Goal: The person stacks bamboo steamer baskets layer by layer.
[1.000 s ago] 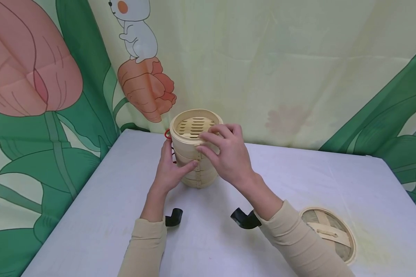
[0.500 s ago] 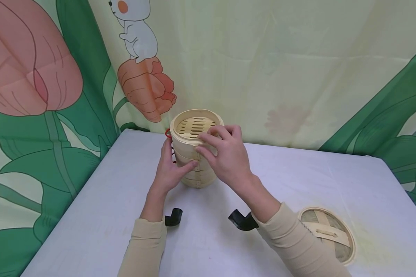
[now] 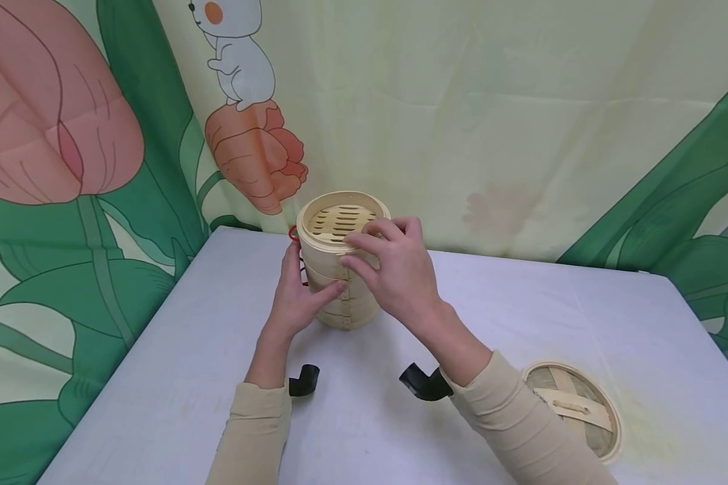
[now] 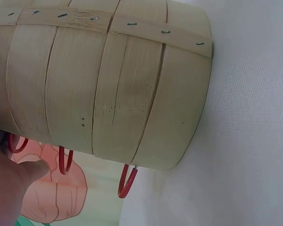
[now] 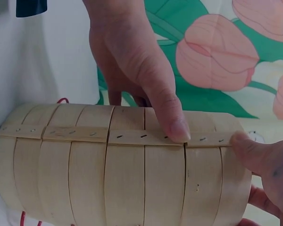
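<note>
The bamboo steamer stack (image 3: 325, 263) stood at the table's (image 3: 491, 316) far middle, long axis vertical, slotted top facing up. The left hand (image 3: 295, 296) gripped its left side, thumb and fingers spread around it; the right hand (image 3: 403, 269) pinched its near-right rim between thumb and fingers.

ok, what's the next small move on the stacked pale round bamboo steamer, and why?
Probably ease the slotted bamboo top tier straight up: the right hand pinches its front edge, the left hand grips the steamer stack lower down, and the round woven lid lies aside.
</note>
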Demonstrator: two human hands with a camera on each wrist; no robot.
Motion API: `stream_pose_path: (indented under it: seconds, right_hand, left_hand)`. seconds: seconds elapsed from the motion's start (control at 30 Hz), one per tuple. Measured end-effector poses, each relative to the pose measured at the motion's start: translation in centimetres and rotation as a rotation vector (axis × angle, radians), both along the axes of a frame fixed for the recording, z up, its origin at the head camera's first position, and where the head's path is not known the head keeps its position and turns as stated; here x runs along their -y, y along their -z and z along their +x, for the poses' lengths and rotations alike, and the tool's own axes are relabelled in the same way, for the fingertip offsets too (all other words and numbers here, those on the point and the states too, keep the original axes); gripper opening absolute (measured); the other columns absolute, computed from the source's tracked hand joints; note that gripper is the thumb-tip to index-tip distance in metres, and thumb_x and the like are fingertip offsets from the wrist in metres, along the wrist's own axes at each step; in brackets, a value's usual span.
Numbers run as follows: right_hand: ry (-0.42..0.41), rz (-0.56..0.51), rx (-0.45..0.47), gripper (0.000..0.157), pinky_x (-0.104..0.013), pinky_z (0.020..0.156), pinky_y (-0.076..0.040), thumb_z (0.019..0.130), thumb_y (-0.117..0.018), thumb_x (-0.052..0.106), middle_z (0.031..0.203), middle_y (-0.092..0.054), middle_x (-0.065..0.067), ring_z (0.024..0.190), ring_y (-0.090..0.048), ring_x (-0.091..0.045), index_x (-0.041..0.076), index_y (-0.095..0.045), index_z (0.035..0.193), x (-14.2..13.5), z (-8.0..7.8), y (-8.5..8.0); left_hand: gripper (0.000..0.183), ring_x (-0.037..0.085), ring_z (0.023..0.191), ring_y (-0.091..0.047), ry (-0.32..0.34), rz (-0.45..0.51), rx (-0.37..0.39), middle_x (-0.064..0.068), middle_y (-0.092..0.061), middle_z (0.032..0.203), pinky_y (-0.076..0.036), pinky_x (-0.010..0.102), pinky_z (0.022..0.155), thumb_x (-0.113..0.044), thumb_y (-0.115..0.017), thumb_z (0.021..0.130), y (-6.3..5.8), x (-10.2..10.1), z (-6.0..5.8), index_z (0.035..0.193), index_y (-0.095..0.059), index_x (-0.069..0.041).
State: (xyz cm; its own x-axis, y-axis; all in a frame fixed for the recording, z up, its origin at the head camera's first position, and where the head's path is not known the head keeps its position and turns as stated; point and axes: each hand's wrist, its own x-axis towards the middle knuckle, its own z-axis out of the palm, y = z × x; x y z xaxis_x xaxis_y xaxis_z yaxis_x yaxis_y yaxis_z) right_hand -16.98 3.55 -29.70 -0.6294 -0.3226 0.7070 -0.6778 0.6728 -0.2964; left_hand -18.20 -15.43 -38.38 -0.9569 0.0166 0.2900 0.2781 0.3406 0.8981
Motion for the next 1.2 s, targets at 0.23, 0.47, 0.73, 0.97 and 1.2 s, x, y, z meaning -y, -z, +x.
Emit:
stream_pose_path:
  seconds: [0.23, 0.47, 0.73, 0.97, 1.2]
  right_hand:
    - [-0.007, -0.023, -0.006, 0.024, -0.041, 0.076, -0.051, 0.08, -0.087, 0.022, 0.099, -0.066, -0.005, 0.101, -0.048, -0.034, 0.013, -0.082, 0.101, 0.1, 0.0, 0.0]
    - [-0.013, -0.054, -0.017, 0.024, -0.041, 0.078, -0.051, 0.079, -0.088, 0.021, 0.099, -0.067, -0.005, 0.101, -0.048, -0.033, 0.012, -0.082, 0.101, 0.2, -0.1, 0.2]
    - [-0.003, -0.028, -0.004, 0.024, -0.041, 0.079, -0.051, 0.08, -0.087, 0.023, 0.099, -0.067, -0.006, 0.102, -0.048, -0.034, 0.013, -0.082, 0.101, 0.2, 0.0, 0.1]
    - [-0.034, 0.025, 0.132, 0.023, -0.041, 0.084, -0.048, 0.092, -0.077, 0.025, 0.106, -0.069, -0.007, 0.103, -0.05, -0.035, 0.011, -0.08, 0.109, -0.5, -0.1, -1.4]
    - [-0.095, -0.11, 0.299, 0.023, -0.042, 0.091, -0.045, 0.1, -0.065, 0.017, 0.116, -0.07, -0.008, 0.109, -0.055, -0.03, 0.005, -0.077, 0.115, -2.4, -0.8, -2.7]
  left_hand:
    - [0.107, 0.03, 0.14, -0.03, 0.002, 0.013, 0.005, 0.008, -0.021, 0.16, -0.04, 0.06, 0.104, -0.032, -0.085, 0.081, 0.1, 0.1, 0.0, 0.161, -0.015, -0.022]
    - [0.109, 0.03, 0.141, -0.03, 0.005, 0.016, 0.01, 0.008, -0.02, 0.161, -0.038, 0.061, 0.105, -0.033, -0.086, 0.08, 0.0, 0.1, -0.1, 0.162, -0.014, -0.022]
    - [0.11, 0.03, 0.138, -0.032, -0.003, 0.024, 0.029, 0.008, -0.019, 0.161, -0.039, 0.06, 0.104, -0.034, -0.085, 0.081, -0.1, 0.0, 0.0, 0.162, -0.012, -0.023]
    - [0.111, 0.031, 0.141, -0.03, -0.004, 0.021, 0.035, 0.009, -0.018, 0.162, -0.038, 0.062, 0.105, -0.035, -0.085, 0.08, -0.2, 0.0, 0.1, 0.162, -0.011, -0.022]
    - [0.111, 0.03, 0.142, -0.028, -0.006, 0.025, 0.031, 0.008, -0.018, 0.162, -0.035, 0.063, 0.107, -0.034, -0.086, 0.08, -0.1, -0.1, 0.0, 0.162, -0.012, -0.023]
